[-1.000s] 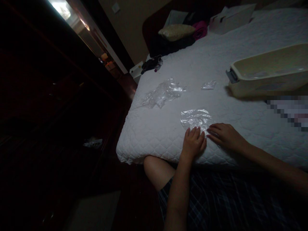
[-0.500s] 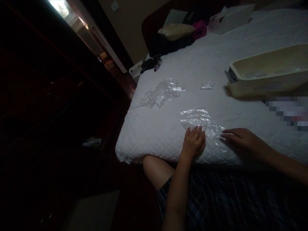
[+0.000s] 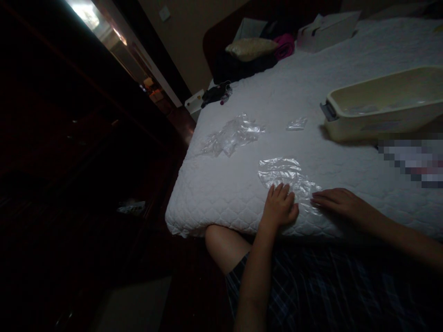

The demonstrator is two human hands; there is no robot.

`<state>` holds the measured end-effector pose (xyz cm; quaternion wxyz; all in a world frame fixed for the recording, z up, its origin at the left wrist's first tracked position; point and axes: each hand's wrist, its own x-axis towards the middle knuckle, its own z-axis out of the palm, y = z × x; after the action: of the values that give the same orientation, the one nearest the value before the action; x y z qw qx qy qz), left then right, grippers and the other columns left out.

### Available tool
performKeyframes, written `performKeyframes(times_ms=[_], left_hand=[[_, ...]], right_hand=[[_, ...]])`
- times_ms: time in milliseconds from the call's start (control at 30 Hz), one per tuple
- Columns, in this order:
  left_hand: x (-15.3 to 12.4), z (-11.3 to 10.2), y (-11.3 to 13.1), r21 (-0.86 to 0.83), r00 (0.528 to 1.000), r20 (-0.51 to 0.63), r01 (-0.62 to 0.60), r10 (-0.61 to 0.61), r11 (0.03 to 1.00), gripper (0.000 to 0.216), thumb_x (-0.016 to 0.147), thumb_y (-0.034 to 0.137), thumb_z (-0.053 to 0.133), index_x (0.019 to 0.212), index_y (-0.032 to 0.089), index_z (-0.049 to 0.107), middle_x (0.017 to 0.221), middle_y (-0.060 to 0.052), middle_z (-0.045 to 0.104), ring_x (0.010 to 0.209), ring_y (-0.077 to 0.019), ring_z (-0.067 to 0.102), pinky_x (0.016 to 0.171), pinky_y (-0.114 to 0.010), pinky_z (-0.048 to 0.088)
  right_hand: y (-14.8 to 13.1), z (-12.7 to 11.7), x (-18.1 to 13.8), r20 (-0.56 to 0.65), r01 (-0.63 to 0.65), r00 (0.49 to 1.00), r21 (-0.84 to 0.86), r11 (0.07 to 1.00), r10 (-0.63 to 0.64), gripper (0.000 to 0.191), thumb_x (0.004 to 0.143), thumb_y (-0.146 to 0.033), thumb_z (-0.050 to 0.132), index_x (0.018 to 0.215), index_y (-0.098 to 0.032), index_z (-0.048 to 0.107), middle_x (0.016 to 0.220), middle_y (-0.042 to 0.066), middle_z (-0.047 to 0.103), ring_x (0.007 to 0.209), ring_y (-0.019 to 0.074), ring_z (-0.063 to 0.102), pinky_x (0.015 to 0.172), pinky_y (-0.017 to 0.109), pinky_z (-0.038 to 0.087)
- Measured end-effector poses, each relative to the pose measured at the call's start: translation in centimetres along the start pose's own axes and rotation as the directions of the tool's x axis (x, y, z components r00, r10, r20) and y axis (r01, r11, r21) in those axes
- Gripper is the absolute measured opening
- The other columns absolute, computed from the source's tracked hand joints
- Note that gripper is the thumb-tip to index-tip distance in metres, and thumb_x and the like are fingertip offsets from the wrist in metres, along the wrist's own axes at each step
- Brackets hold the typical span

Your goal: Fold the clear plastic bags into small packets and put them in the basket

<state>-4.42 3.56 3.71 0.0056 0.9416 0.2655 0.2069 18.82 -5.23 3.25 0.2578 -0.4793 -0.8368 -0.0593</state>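
A clear plastic bag lies spread on the white quilted bed, near its front edge. My left hand rests flat on the bag's near edge with its fingers stretched out. At the bag's right end, my right hand touches the film with its fingertips, fingers extended and side by side. Farther back on the bed are a crumpled heap of clear plastic and a small folded clear bag.
A cream plastic bin with a grey latch stands on the bed at the right, beside a pixelated patch. Behind are a white box, a beige cushion and a rolled magenta cloth. Dark furniture fills the left.
My right hand has moved slightly left onto the bag's right end. The film there lies flatter and more spread out. My left hand stays nearly in place, its thumb a little farther out.
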Motion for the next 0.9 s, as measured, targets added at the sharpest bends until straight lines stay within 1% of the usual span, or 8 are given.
performKeyframes(times_ms=[100,200,333,500,567,700,800,900], left_hand=[[0.0,0.0,0.0,-0.001,1.000,0.011,0.009,-0.009,1.000,0.031,0.088,0.036,0.052,0.111,0.017,0.059,0.138,-0.013,0.053,0.133,-0.0267,0.044,0.113,-0.052,0.033],[0.0,0.0,0.0,0.008,1.000,0.001,-0.001,0.001,1.000,0.031,0.089,0.036,0.051,0.112,0.016,0.059,0.139,-0.013,0.052,0.133,-0.0266,0.044,0.114,-0.051,0.032],[-0.1,0.3,0.0,0.026,1.000,-0.026,-0.013,0.013,1.000,0.033,0.090,0.036,0.050,0.113,0.015,0.059,0.136,-0.015,0.054,0.131,-0.0272,0.046,0.114,-0.052,0.032],[-0.2,0.5,0.0,0.019,1.000,-0.021,-0.016,0.017,1.000,0.033,0.090,0.034,0.048,0.115,0.016,0.058,0.134,-0.014,0.056,0.130,-0.0267,0.048,0.113,-0.054,0.032],[-0.2,0.6,-0.1,0.017,1.000,-0.024,-0.018,0.018,1.000,0.032,0.090,0.034,0.048,0.115,0.016,0.059,0.134,-0.014,0.057,0.130,-0.0266,0.048,0.113,-0.054,0.032],[-0.2,0.8,-0.1,0.024,0.999,-0.032,-0.024,0.025,0.999,0.033,0.089,0.034,0.050,0.113,0.014,0.060,0.132,-0.015,0.057,0.131,-0.0268,0.047,0.114,-0.053,0.030],[-0.2,0.8,-0.1,0.025,0.998,-0.052,-0.024,0.025,0.999,0.033,0.090,0.035,0.048,0.112,0.013,0.060,0.130,-0.014,0.059,0.129,-0.0270,0.048,0.115,-0.051,0.029],[-0.2,0.7,-0.1,0.016,0.998,-0.049,-0.027,0.028,1.000,0.033,0.090,0.035,0.047,0.112,0.013,0.061,0.130,-0.014,0.059,0.128,-0.0268,0.049,0.115,-0.051,0.030]], right_hand=[[0.0,0.1,0.3,-0.001,-0.019,1.000,0.057,0.998,0.019,0.032,0.088,-0.019,0.047,0.113,-0.025,0.068,0.108,0.010,0.071,0.096,0.0251,0.066,0.080,0.043,0.052],[0.2,0.3,1.4,-0.002,-0.044,0.999,0.086,0.995,0.044,0.031,0.087,-0.024,0.048,0.112,-0.026,0.067,0.110,0.009,0.070,0.097,0.0251,0.065,0.081,0.044,0.052],[0.8,0.8,4.2,-0.037,-0.074,0.996,0.040,0.996,0.076,0.028,0.088,-0.025,0.048,0.108,-0.022,0.068,0.113,0.012,0.069,0.101,0.0262,0.064,0.083,0.046,0.049],[1.3,2.4,6.7,0.008,-0.119,0.993,-0.004,0.993,0.119,0.026,0.089,-0.029,0.050,0.106,-0.024,0.069,0.123,0.012,0.064,0.111,0.0266,0.059,0.089,0.048,0.047],[1.5,3.0,7.0,0.012,-0.138,0.990,-0.012,0.990,0.138,0.029,0.089,-0.028,0.050,0.111,-0.023,0.068,0.126,0.012,0.063,0.113,0.0267,0.058,0.090,0.048,0.046],[1.9,3.4,7.1,-0.024,-0.208,0.978,-0.013,0.978,0.207,0.038,0.087,-0.021,0.045,0.119,-0.016,0.064,0.125,0.017,0.062,0.113,0.0281,0.058,0.090,0.048,0.047],[2.0,3.3,7.2,-0.036,-0.275,0.961,-0.048,0.960,0.274,0.038,0.087,-0.022,0.043,0.118,-0.014,0.064,0.122,0.018,0.063,0.110,0.0287,0.059,0.090,0.047,0.047],[2.1,3.1,7.1,-0.027,-0.311,0.950,-0.078,0.947,0.310,0.036,0.088,-0.023,0.042,0.115,-0.016,0.065,0.119,0.016,0.064,0.106,0.0282,0.060,0.089,0.047,0.048]])
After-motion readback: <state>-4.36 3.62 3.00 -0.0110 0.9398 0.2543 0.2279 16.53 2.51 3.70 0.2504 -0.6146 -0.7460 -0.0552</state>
